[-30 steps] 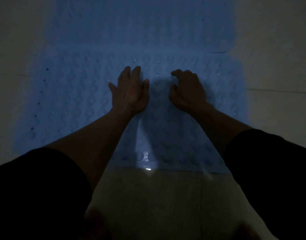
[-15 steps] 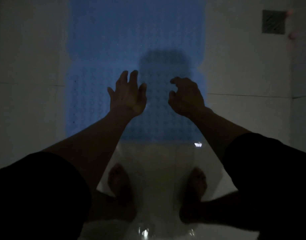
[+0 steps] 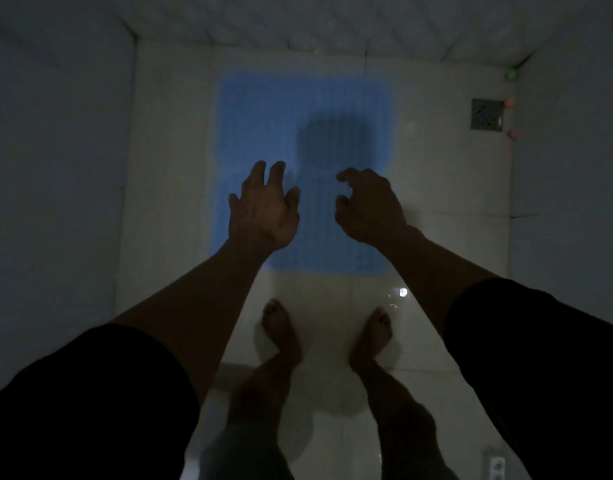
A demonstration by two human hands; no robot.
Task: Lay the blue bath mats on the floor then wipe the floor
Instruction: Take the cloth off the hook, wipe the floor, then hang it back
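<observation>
Head view: left hand (image 3: pixel 265 207) spread, right hand (image 3: pixel 369 206) loosely curled.

I wear short black sleeves (image 3: pixel 100 403); my forearms, both hands and my feet (image 3: pixel 280 334) are bare.

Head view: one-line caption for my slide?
Both empty hands, left hand and right hand, above blue bath mats on tiled floor.
</observation>
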